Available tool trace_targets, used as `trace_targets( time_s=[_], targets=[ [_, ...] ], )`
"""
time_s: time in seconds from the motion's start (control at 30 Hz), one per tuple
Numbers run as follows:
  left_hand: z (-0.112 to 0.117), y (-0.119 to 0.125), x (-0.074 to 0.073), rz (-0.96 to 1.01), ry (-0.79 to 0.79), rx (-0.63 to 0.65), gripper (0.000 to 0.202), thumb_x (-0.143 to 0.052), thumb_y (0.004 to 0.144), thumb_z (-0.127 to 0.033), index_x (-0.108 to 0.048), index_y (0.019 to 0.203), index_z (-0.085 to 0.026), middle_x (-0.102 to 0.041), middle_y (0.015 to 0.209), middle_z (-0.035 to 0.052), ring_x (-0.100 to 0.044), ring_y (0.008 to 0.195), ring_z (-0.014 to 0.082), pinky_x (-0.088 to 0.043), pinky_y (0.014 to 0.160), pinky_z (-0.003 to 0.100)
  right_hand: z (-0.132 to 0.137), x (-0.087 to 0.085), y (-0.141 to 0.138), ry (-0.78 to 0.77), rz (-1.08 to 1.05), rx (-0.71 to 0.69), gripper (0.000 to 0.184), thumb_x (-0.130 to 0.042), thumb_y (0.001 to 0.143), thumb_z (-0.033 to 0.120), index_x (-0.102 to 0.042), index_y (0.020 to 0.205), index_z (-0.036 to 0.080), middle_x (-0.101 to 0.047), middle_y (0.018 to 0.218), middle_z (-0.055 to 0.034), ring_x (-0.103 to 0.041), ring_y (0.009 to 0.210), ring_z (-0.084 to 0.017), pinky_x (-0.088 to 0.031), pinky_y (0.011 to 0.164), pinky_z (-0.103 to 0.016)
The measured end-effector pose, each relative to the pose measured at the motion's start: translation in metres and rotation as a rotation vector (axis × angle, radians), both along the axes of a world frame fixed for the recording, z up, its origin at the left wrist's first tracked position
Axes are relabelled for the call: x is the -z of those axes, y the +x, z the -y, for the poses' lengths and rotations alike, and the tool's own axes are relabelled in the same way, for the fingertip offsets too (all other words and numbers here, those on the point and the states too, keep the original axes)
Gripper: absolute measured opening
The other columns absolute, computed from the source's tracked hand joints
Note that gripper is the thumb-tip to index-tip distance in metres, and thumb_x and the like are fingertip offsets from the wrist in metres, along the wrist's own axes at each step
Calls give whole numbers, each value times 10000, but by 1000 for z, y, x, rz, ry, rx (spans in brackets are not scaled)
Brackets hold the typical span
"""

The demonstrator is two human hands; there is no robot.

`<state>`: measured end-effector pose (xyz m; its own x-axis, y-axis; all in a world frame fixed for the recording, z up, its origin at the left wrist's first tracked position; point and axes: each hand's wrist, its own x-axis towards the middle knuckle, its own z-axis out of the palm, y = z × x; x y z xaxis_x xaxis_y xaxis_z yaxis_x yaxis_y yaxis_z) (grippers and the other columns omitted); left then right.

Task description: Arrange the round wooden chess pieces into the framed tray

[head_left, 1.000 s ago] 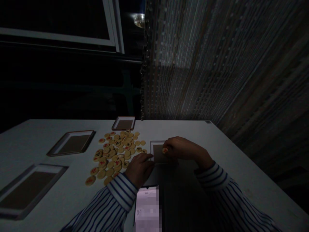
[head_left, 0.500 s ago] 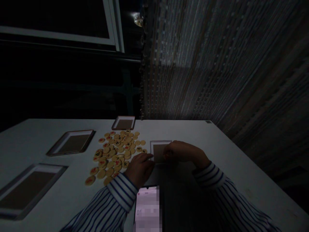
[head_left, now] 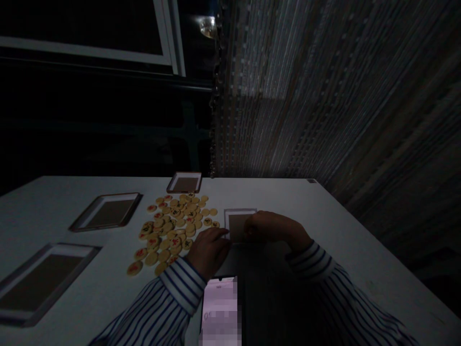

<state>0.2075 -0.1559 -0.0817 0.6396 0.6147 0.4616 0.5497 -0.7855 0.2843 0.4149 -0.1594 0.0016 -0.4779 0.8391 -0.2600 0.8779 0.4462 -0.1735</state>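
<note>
In the head view a shallow rectangular tray (head_left: 237,227), with a pale rim and a brown bottom, lies in front of me. My left hand (head_left: 209,251) is at its near left corner, fingers bent together and fingertips at the rim. Over the right part of the tray is my right hand (head_left: 268,226), closed with the fingers curled down; whatever it pinches is hidden in shadow. Left of the tray spreads a pile of round wooden xiangqi pieces (head_left: 176,218), some showing red or black characters, others plain side up.
Three similar trays stand on the white table (head_left: 288,197): a far one (head_left: 184,191), a left one (head_left: 104,228) and a near-left one (head_left: 36,323). A lit phone (head_left: 219,302) lies below my left hand. A bead curtain (head_left: 273,134) hangs behind the table.
Both hands stay almost where they were, at the tray. The view has shifted very slightly; no piece has visibly moved.
</note>
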Motion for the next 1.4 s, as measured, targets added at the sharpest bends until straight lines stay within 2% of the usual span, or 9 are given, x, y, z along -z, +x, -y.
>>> trace_targets(
  time_s=[0.47,0.77,0.93,1.4],
  targets=[
    [0,0,3,7,22,7,168,-524,759,-175,-672,832,-209,-621,1040,72,-547,953,240,-457,792,409,-1,2,1,-38,26,-9,197,-515,728,244,-662,838,173,-660,764,-42,-541,579,-106,-325,482,-195],
    [-1,-1,3,-18,12,7,160,-523,767,-188,-664,840,-208,-617,1047,72,-544,962,242,-455,791,416,1,-7,-3,-81,5,-18,204,-503,734,190,-669,849,161,-666,783,-53,-559,610,-107,-365,528,-196],
    [0,-1,3,-23,3,7,157,-521,770,-199,-662,834,-222,-614,1055,60,-546,965,236,-454,789,411,2,-5,-3,-81,-22,-15,213,-519,719,183,-663,875,166,-668,825,-53,-565,645,-111,-373,542,-191],
    [-1,0,4,1,30,11,165,-514,770,-193,-667,832,-206,-623,1033,69,-551,942,229,-461,783,398,3,-8,-5,-92,-8,-17,189,-517,706,153,-670,816,141,-667,780,-53,-544,604,-105,-367,520,-190]
  ],
)
